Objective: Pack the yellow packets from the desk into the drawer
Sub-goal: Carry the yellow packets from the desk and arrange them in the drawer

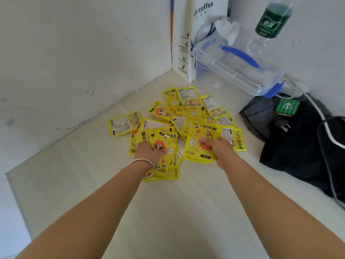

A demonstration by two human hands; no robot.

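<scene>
The pale cream desk top (89,187) fills the lower and middle frame, meeting white walls in a corner at the upper centre. A black fabric bag (298,152) lies along the right edge, with a white cable across it. A clear plastic box with a blue handle (233,71) sits tilted at the upper right, beside a tall white paper coffee bag (183,43) standing in the corner. The loose heap of glossy yellow hand-warmer packets (188,113) lies on the desk at the centre. A green-labelled clear bottle (270,21) is at the top right. The left hand (149,152), fingers curled, grips one packet at the heap's near edge. The right hand (220,148) pinches another packet just beside it. A thin silver bangle (143,162) circles the left wrist.
</scene>
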